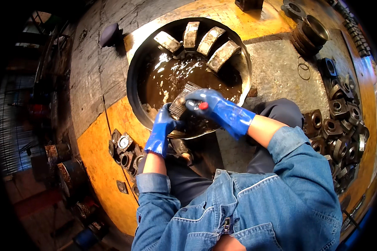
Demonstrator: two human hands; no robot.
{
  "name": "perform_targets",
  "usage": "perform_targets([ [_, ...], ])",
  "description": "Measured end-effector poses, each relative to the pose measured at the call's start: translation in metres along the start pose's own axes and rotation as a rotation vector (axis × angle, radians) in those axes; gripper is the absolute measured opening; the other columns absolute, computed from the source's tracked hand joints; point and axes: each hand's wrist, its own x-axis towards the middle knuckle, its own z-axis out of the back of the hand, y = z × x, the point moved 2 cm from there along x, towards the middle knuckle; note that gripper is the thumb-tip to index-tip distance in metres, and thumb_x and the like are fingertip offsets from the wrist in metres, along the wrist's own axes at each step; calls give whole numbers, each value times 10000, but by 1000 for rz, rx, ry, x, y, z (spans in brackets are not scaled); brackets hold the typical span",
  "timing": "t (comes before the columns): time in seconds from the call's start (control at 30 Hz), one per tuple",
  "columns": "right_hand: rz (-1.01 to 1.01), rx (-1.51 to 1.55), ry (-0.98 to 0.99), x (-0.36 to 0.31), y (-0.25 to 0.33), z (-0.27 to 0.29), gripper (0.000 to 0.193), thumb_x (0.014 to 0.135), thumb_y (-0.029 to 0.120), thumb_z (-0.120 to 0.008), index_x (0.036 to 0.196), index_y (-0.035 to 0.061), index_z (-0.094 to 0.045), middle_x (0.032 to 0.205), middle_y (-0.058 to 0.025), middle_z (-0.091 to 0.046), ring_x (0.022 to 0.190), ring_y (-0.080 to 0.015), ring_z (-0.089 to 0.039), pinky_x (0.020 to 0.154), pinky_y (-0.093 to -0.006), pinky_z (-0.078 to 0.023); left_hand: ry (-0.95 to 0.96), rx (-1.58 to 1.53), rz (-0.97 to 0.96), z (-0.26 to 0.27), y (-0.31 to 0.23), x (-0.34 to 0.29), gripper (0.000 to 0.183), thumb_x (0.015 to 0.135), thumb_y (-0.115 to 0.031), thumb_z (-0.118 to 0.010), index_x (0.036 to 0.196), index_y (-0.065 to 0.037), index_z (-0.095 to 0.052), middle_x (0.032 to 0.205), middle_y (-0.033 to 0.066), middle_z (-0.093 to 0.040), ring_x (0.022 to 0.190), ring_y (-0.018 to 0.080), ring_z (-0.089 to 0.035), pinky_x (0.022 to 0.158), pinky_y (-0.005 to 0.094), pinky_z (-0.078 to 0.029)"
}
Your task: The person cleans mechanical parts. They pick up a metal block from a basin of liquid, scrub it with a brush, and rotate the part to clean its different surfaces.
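Both my hands wear blue rubber gloves over the near side of a round metal pan (131, 79) of dark oily liquid (167, 77). My left hand (167, 119) is closed around the lower left of a ribbed metal part (179, 107), which is tilted above the liquid. My right hand (206, 101), slightly blurred, is closed against the part's right side. A red-ended tool (203, 105) pokes out of the right fist; the glove hides the rest of it. Several curved metal blocks (210, 40) rest along the pan's far rim.
Many metal blocks with round holes (338, 107) are heaped at the right. A smaller group of similar parts (123, 142) lies left of my knee. Metal rings (303, 71) and a stack of cylinders (310, 35) stand at the far right. A dark rounded object (109, 34) sits far left.
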Motion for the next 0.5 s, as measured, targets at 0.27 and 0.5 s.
perform_targets([
  [0.27, -784, 690, -132, 14, -59, -3, 53, 1022, 68, -629, 1066, 38, -631, 899, -52, -632, 825, -170, -609, 777, -320, -529, 60, 135, 83, -7, 64, 11, 1116, 526, -32, -1029, 1509, 28, -506, 1349, 183, -699, 1248, 267, -658, 1086, 374, -532],
  [0.5, -829, 826, -155, 2, -107, -22, 262, 1023, 229, -734, 1242, 88, -703, 1232, -5, -708, 1134, -119, -628, 1038, -269, -466, 98, 31, -30, -3, -11, 27, 1045, 735, -331, -942, 1606, -70, -425, 1363, 232, -692, 1276, 334, -670, 1108, 406, -515],
])
